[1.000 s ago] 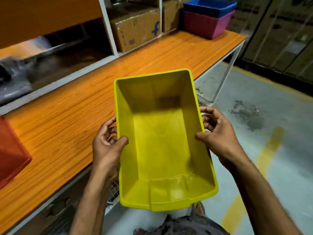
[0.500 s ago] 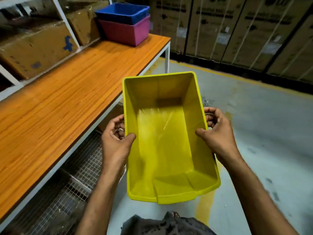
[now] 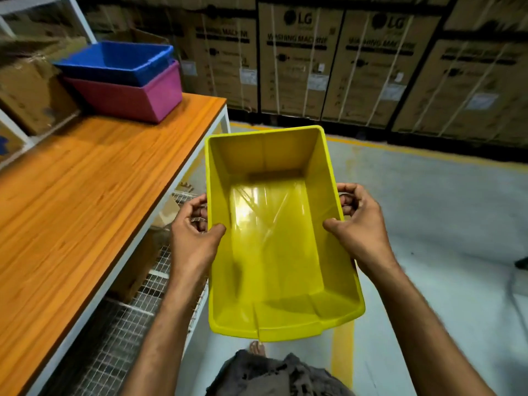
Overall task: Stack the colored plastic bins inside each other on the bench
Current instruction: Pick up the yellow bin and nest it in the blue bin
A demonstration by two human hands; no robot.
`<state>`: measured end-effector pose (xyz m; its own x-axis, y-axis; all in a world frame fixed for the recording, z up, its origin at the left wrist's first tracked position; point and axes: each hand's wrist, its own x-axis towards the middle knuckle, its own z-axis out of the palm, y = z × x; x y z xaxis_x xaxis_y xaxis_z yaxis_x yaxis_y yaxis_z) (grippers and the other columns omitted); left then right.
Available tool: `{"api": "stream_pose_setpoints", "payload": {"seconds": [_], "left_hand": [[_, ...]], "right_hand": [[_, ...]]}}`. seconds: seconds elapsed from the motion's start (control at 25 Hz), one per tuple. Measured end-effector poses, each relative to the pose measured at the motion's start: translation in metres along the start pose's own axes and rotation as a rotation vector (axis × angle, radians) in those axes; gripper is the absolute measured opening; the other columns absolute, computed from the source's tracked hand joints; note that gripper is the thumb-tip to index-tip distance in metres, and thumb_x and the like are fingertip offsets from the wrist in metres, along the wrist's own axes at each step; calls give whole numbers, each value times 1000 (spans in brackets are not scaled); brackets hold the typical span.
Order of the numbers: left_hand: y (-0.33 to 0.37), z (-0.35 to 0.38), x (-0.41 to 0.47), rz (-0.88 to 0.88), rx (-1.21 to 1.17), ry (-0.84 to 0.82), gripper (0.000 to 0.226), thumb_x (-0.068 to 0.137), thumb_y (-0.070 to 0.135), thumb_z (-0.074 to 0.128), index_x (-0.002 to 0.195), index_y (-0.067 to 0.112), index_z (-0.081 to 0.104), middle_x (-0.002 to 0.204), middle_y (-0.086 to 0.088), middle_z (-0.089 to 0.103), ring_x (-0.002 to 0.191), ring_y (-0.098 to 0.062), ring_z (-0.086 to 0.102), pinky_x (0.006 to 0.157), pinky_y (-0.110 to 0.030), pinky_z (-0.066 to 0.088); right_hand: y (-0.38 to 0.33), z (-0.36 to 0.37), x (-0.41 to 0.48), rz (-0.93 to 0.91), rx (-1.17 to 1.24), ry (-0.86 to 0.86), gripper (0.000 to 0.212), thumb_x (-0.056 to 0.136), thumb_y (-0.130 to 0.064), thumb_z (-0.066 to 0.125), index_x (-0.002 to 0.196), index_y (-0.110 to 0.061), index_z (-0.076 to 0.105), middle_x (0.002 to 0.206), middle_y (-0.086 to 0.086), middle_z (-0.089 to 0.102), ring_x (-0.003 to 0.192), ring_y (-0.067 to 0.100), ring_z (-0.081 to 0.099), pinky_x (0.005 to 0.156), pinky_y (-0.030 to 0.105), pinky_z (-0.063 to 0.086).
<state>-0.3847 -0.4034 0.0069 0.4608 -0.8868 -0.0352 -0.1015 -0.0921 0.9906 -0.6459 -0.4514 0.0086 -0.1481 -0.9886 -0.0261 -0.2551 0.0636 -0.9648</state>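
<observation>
Both hands, left hand [image 3: 194, 238] and right hand [image 3: 361, 227], grip the empty yellow rectangular plastic bin [image 3: 277, 230] mid-carry off the orange wooden tabletop [image 3: 85, 178], so next it probably drops into the blue plastic bin [image 3: 114, 62] nested in the pink plastic bin [image 3: 128, 101] ahead-left.

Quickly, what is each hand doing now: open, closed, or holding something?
Left hand: closed on the yellow bin, left rim.
Right hand: closed on the same bin, right rim.
</observation>
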Motion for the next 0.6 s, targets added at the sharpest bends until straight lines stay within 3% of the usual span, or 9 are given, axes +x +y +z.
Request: {"api": "stream_pose_setpoints", "payload": {"seconds": [0.28,0.52,0.6], "left_hand": [[20,54,155,-91,55,-168,54,81,-10,69,123,23,62,100,-6,65,86,-21,67,63,-33,53],[24,124,256,-23,33,-57,53,80,-13,69,118,23,62,92,-1,63,80,-12,62,56,-17,51],[30,149,295,5,13,25,52,79,-13,70,120,18,64,93,-1,67,77,-11,64,55,-16,51]], "right_hand": [[-18,19,144,144,67,-16,54,72,18,74,110,-19,62,106,18,69,80,21,68,61,33,58],[-22,29,275,93,107,-86,57,76,20,70,111,-24,60,100,7,67,71,8,70,56,27,59],[-31,28,332,41,70,-181,60,80,17,68,119,-27,58,99,5,64,75,14,68,58,31,61]]}}
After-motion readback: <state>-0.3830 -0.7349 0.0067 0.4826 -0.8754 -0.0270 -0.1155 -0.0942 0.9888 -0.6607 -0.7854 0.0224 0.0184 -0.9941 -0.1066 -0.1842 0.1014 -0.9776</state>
